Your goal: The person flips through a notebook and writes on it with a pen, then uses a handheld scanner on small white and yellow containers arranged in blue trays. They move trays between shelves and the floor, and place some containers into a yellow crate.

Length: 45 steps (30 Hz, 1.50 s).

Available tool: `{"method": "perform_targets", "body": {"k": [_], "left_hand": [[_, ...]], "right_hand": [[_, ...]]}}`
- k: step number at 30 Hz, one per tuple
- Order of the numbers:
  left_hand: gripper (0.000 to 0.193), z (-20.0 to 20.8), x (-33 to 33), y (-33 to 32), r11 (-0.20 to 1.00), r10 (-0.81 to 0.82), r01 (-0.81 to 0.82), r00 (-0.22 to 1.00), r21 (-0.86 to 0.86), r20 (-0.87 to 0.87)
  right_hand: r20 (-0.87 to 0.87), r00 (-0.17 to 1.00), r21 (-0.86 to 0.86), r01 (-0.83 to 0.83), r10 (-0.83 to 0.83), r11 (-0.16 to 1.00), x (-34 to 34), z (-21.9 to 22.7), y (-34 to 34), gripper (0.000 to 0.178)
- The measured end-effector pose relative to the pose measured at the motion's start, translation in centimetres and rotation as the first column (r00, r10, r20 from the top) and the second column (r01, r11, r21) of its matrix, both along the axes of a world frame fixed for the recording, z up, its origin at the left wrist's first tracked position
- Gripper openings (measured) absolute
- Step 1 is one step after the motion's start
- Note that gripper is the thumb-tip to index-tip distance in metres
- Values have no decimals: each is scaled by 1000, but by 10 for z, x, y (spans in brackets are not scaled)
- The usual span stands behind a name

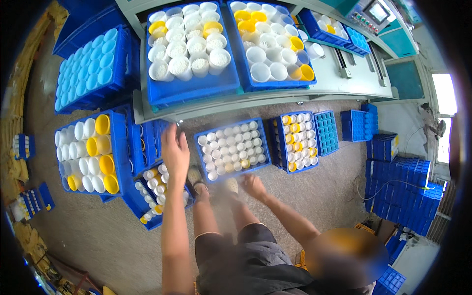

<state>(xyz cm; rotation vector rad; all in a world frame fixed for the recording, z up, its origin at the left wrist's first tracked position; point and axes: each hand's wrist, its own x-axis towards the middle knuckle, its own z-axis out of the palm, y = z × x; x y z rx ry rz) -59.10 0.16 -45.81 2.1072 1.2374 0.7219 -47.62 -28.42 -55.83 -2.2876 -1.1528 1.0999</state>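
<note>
My left hand (175, 153) is raised in front of the machine bench, its fingers stretched out and nothing in them. It is between a blue crate of white cups (231, 147) on the floor and the stacked crates to the left. Near that crate's front right edge, my right hand (253, 187) is curled closed, with no object showing in it; whether it touches the rim I cannot tell. The floor crate holds rows of white cups and a yellow one. Two blue crates on the bench, a left one (196, 88) and a right one (275, 86), hold white and yellow cups, many with white pieces inside.
Left stand a crate of light-blue cups (88, 69) and a stacked crate of white and yellow cups (88, 152). More cup crates (297, 142) line the floor to the right, beside stacked blue crates (400, 187). A control panel (376, 14) is at the upper right.
</note>
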Motion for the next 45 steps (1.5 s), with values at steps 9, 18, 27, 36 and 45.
{"method": "perform_targets", "body": {"k": [9,18,27,36,45], "left_hand": [[62,52,155,201,996,-61,79,948,47,-312],[72,23,181,246,966,-165,86,932,-245,-324],[69,99,131,195,985,-172,172,975,-13,-137],[75,173,36,-60,993,117,-112,979,43,-166],[67,-56,0,-239,829,-133,-112,913,-548,-387]], "right_hand": [[364,903,628,-59,-226,776,146,166,358,69],[436,899,130,-21,-38,991,186,110,453,56],[312,941,383,-2,-127,924,154,202,397,67],[179,982,522,-50,-52,852,69,265,172,57],[26,998,-109,-50,53,993,35,49,-8,58]]}}
